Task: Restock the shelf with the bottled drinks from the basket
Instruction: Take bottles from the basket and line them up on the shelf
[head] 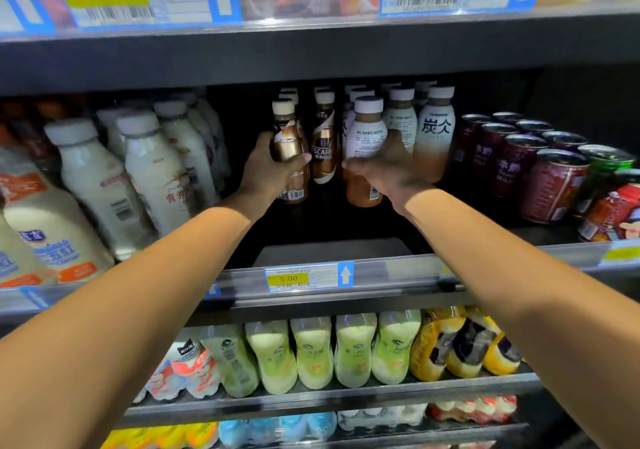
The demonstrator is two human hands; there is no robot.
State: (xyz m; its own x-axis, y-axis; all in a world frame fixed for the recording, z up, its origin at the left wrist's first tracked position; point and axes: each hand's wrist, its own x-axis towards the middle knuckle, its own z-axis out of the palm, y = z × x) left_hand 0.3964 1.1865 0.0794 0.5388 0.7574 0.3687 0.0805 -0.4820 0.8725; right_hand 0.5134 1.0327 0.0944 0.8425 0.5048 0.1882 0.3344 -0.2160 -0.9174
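1. Your left grip (273, 168) is curled round a brown coffee bottle (287, 140), thumb across its front, holding it upright inside the middle shelf (329, 251).
2. Your right grip (384, 168) wraps a white-labelled bottle (369, 135) with a white cap, also upright, in the same shelf bay.
3. A gold coffee bottle (323, 152) stands between the two held bottles, with more capped bottles in rows behind.
4. You cannot tell whether either held bottle's base touches the shelf floor.
5. Pale milk bottles (156, 168) crowd the left side and purple cans (519, 164) stand on the right.
6. A 5.00 price tag (289, 278) sits on the front rail below your wrists.
7. Green bottles (311, 355) line the shelf beneath.
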